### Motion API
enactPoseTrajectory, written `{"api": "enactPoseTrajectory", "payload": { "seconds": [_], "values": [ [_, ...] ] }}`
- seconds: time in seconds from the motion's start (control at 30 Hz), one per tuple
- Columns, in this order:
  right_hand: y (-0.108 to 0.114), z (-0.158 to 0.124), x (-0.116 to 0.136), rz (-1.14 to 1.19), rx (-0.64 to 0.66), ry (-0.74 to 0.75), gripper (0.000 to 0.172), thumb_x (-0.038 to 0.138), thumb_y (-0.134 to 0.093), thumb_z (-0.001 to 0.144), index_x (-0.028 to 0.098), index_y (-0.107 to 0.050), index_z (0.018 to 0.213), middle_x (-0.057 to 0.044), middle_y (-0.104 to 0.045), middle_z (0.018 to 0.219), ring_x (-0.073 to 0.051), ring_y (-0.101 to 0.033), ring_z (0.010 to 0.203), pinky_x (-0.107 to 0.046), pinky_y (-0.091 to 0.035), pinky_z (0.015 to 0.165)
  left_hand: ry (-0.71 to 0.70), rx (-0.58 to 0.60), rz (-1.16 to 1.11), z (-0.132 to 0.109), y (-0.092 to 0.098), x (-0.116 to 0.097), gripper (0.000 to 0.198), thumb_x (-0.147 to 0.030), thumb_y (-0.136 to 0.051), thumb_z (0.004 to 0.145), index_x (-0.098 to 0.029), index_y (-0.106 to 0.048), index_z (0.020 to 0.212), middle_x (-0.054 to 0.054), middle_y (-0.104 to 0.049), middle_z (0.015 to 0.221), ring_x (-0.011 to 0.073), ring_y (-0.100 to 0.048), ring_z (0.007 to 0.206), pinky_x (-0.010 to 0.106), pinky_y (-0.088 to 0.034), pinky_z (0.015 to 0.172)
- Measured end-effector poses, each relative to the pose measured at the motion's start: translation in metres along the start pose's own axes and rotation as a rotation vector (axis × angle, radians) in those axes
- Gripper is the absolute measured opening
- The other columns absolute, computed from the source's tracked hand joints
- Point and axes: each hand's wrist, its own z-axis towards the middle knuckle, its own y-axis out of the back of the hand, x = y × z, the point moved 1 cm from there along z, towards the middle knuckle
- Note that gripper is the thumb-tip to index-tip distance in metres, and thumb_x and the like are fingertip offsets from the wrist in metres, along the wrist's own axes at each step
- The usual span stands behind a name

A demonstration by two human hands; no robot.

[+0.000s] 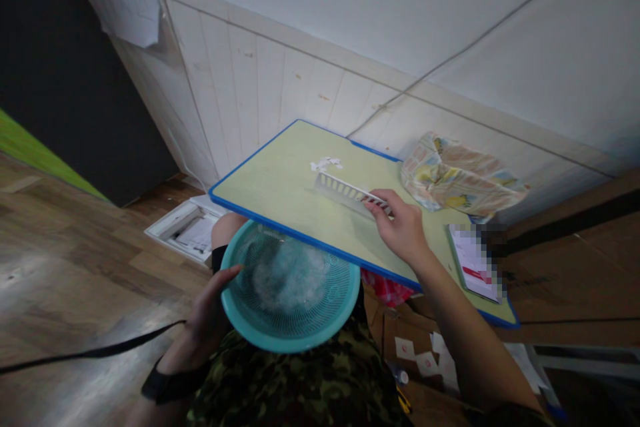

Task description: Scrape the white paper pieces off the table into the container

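My left hand (207,317) grips the rim of a teal mesh basket (320,320) held on my lap just under the table's near edge; whitish scraps lie inside it. My right hand (400,227) reaches over the pale green, blue-edged table (270,187) and its fingers are closed on the near end of a long white slotted plastic strip (340,188) lying on the top. A few small white scraps (326,163) lie just beyond the strip.
A crumpled printed bag (460,177) sits at the table's far right, a paper pad (473,260) at its right end. White panelled wall behind. A white tray (187,227) lies on the wood floor; paper bits (425,357) lie below the table.
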Motion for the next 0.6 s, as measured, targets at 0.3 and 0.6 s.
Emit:
{"api": "enactPoseTrajectory", "payload": {
  "seconds": [0.3, 0.6],
  "values": [
    [0.010, -0.019, 0.018, 0.067, 0.053, 0.041, 0.012, 0.024, -0.062, 0.094, 0.023, -0.066, 0.104, -0.001, -0.077, 0.095, -0.014, -0.073, 0.075, -0.022, -0.053, 0.067, 0.010, 0.010, -0.008, 0.000, 0.000, 0.001, 0.021, -0.013, -0.063, 0.084, -0.013, -0.082, 0.076, 0.009, -0.081, 0.068, 0.0302, -0.080, 0.080, 0.032, -0.064, 0.079],
    [0.022, -0.030, 0.023, 0.030, -0.044, 0.041, 0.011, 0.022, -0.064, 0.091, 0.024, -0.068, 0.102, -0.002, -0.077, 0.092, -0.015, -0.073, 0.074, -0.024, -0.054, 0.064, 0.010, 0.041, 0.027, 0.002, 0.002, 0.002, 0.025, -0.015, -0.060, 0.087, -0.010, -0.082, 0.075, 0.011, -0.081, 0.069, 0.0243, -0.076, 0.055, 0.028, -0.065, 0.064]
  ]
}}
